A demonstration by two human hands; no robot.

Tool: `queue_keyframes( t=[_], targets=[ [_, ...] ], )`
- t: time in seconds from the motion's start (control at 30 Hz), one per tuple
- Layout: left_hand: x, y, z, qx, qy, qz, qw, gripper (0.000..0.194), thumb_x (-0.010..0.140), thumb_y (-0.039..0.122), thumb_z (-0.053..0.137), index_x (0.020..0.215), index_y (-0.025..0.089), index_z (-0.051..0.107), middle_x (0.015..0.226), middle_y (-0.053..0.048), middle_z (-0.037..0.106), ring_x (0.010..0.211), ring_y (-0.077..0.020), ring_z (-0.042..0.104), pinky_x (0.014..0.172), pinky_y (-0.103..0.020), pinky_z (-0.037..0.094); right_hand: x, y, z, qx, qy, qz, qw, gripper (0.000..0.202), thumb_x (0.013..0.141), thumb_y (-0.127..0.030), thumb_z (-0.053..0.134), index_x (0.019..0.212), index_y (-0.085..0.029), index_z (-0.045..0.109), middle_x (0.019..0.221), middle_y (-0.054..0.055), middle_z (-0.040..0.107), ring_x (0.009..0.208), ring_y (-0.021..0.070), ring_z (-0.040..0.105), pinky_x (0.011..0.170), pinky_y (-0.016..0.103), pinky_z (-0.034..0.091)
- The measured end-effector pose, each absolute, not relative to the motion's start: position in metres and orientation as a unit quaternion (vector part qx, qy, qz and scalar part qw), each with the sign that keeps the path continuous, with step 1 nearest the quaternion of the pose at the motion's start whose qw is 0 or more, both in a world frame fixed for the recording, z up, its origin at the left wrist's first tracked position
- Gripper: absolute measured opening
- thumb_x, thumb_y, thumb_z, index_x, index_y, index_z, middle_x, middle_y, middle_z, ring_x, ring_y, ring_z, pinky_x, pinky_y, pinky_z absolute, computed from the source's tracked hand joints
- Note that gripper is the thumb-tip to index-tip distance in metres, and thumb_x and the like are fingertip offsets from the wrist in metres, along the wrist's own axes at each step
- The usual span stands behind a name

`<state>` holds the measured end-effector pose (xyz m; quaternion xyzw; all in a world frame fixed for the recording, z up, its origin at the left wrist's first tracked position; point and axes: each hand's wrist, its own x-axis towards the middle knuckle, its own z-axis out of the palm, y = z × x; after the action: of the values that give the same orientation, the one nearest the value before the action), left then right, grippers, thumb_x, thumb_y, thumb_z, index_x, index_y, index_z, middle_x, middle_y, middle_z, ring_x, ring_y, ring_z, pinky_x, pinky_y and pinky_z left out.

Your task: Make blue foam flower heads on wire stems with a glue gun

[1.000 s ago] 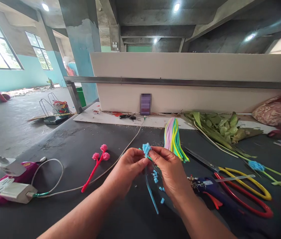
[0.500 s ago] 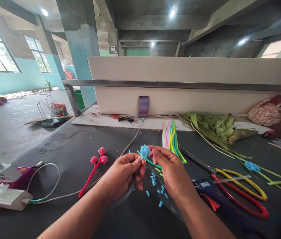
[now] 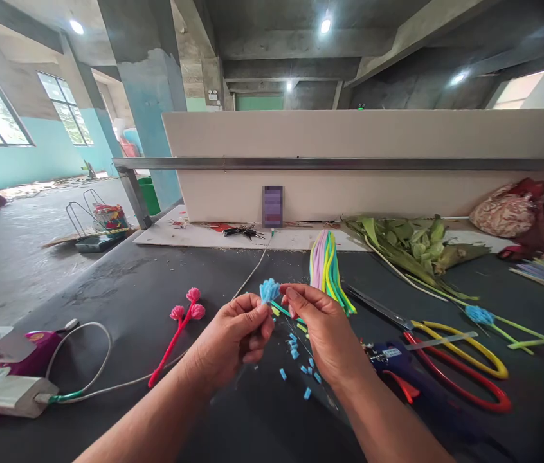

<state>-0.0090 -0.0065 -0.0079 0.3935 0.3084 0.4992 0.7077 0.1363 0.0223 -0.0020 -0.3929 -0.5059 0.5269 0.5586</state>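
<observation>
A small fuzzy blue flower (image 3: 269,290), seemingly of pipe cleaner, is pinched at its base between thumb and fingers of my left hand (image 3: 238,334). My right hand (image 3: 320,321) comes in from the other side, thumb and index finger closed together at the flower's right edge. What lies between those right fingertips, if anything, is too small to make out. Under the hands, several short blue cut pieces (image 3: 294,353) and a few yellow-green ones are scattered on the dark table (image 3: 156,270). A red stem with three pink pompom buds (image 3: 177,334) lies left of my left hand.
Large scissors (image 3: 450,347) and a dark blue glue gun (image 3: 392,360) lie at right. Behind are a bundle of coloured pipe cleaners (image 3: 327,270), green leaves (image 3: 411,244) and a phone (image 3: 272,207) with a cable. A power strip (image 3: 16,379) sits at left.
The view has shifted slightly. The blue flower has tilted a little and its top looks more spread. Both hands stay close around it.
</observation>
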Motion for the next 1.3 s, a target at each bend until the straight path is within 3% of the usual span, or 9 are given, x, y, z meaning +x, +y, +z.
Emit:
queue_keyframes(
  t=[0.17, 0.33, 0.53, 0.73, 0.97, 1.3],
  targets=[
    [-0.008, -0.005, -0.012, 0.403, 0.317, 0.507, 0.693, 0.018, 0.084, 0.030, 0.054, 0.075, 0.016, 0.048, 0.062, 0.001, 0.051, 0.046, -0.0062, 0.041, 0.040, -0.018, 0.039, 0.136, 0.022, -0.003, -0.405, -0.508, 0.527, 0.548, 0.018, 0.072, -0.037, 0.068, 0.080, -0.022, 0.073, 0.072, 0.001, 0.063, 0.070, 0.0145, 0.050, 0.068, 0.029, 0.039],
    [-0.008, -0.005, -0.014, 0.395, 0.304, 0.501, 0.708, 0.016, 0.085, 0.029, 0.052, 0.080, 0.014, 0.054, 0.062, 0.000, 0.053, 0.048, -0.0075, 0.046, 0.046, -0.023, 0.048, 0.137, 0.022, -0.004, -0.399, -0.517, 0.547, 0.524, 0.018, 0.074, -0.036, 0.068, 0.083, -0.022, 0.072, 0.070, -0.001, 0.061, 0.070, 0.0132, 0.050, 0.068, 0.027, 0.039],
    [-0.006, -0.004, -0.014, 0.386, 0.301, 0.499, 0.715, 0.017, 0.085, 0.029, 0.051, 0.081, 0.013, 0.055, 0.062, -0.001, 0.053, 0.048, -0.0078, 0.047, 0.045, -0.023, 0.049, 0.135, 0.018, -0.001, -0.353, -0.532, 0.585, 0.500, 0.014, 0.079, -0.034, 0.064, 0.079, -0.022, 0.071, 0.066, -0.003, 0.062, 0.066, 0.0111, 0.055, 0.068, 0.025, 0.043],
    [-0.004, -0.005, -0.013, 0.389, 0.312, 0.498, 0.709, 0.018, 0.084, 0.030, 0.053, 0.077, 0.014, 0.054, 0.062, 0.000, 0.052, 0.049, -0.0077, 0.047, 0.044, -0.022, 0.048, 0.133, 0.016, 0.004, -0.303, -0.521, 0.659, 0.449, 0.019, 0.080, -0.037, 0.060, 0.074, -0.020, 0.066, 0.055, -0.003, 0.056, 0.050, 0.0130, 0.053, 0.051, 0.028, 0.043],
    [-0.002, -0.006, -0.016, 0.408, 0.347, 0.511, 0.672, 0.019, 0.081, 0.032, 0.058, 0.074, 0.015, 0.052, 0.060, 0.001, 0.051, 0.047, -0.0072, 0.043, 0.042, -0.021, 0.046, 0.134, 0.020, 0.001, -0.368, -0.504, 0.607, 0.492, 0.019, 0.070, -0.033, 0.071, 0.084, -0.020, 0.071, 0.068, -0.001, 0.066, 0.068, 0.0133, 0.055, 0.069, 0.027, 0.041],
    [0.000, -0.005, -0.023, 0.469, 0.397, 0.512, 0.600, 0.021, 0.081, 0.035, 0.056, 0.072, 0.017, 0.052, 0.060, 0.003, 0.050, 0.045, -0.0070, 0.042, 0.043, -0.023, 0.046, 0.130, 0.018, 0.003, -0.387, -0.488, 0.608, 0.493, 0.017, 0.065, -0.031, 0.072, 0.074, -0.018, 0.067, 0.063, -0.003, 0.059, 0.061, 0.0109, 0.049, 0.063, 0.026, 0.038]
  ],
)
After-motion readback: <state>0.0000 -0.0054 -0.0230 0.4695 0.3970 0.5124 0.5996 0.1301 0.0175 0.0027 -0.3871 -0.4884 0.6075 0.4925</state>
